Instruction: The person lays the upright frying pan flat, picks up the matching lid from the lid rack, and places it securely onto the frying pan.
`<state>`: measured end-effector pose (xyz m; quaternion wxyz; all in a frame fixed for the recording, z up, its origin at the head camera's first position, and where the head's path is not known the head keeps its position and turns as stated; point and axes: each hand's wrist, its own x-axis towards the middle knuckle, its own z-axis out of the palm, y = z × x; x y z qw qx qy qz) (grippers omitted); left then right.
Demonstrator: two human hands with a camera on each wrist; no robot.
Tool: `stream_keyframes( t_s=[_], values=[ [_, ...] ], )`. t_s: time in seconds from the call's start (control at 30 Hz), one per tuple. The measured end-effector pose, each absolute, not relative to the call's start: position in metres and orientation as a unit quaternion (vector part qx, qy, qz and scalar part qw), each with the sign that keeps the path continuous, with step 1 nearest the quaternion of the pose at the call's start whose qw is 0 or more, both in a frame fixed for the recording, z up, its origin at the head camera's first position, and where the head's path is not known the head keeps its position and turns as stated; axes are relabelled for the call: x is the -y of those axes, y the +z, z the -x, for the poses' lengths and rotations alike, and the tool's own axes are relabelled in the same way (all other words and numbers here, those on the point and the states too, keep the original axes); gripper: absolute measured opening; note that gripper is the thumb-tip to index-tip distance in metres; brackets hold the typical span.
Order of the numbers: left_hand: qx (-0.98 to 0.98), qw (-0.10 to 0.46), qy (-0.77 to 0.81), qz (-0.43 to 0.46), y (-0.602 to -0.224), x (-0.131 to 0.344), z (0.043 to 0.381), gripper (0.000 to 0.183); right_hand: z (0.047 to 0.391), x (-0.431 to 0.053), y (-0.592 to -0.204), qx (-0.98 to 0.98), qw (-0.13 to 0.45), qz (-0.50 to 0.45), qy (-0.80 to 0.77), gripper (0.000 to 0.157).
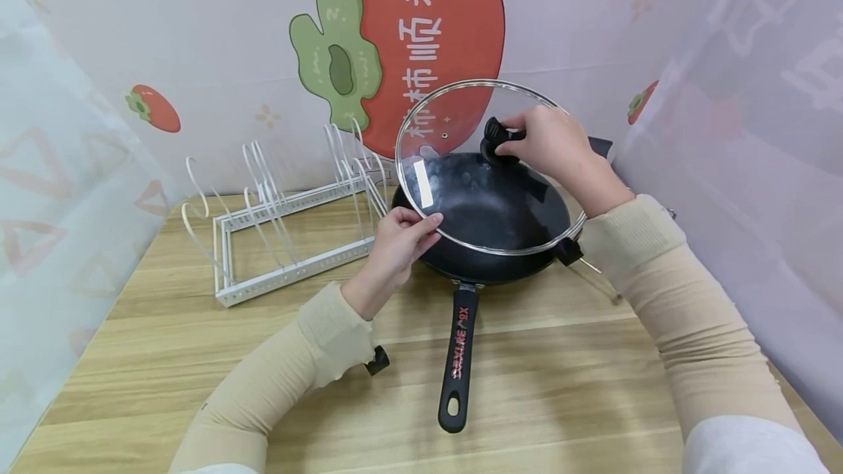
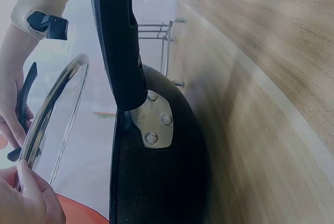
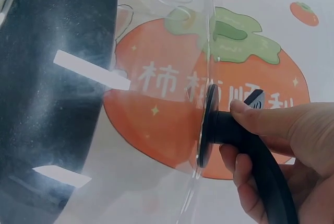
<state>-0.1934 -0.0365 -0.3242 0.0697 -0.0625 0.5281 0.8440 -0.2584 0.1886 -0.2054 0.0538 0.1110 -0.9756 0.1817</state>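
Note:
A clear glass lid (image 1: 454,192) with a metal rim is held tilted over a black frying pan (image 1: 461,267) in the head view. My right hand (image 1: 552,143) grips the lid's curved black handle (image 3: 261,166), with the fingers wrapped round it in the right wrist view. With thumb and fingers, my left hand (image 1: 395,246) pinches the near left part of the rim (image 2: 39,125). The pan stands on the wooden table, its long black handle (image 1: 459,357) pointing toward me. Part of the pan's right side is hidden behind my right hand and arm.
A white metal rack (image 1: 296,271) with upright curved loops stands on the table (image 1: 369,423) left of the pan. Thin metal wire parts (image 1: 598,275) show at the right, partly behind my right arm. A printed backdrop (image 1: 230,57) rises behind the table.

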Motion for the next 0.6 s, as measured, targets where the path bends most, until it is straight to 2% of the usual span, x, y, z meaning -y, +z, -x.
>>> stream_keyframes(
  t_s=[0.6],
  values=[
    [-0.489, 0.061, 0.864, 0.1, -0.33, 0.037, 0.198, 0.021, 0.273, -0.181, -0.206, 0.978, 0.006, -0.099, 0.181, 0.052]
  ],
)
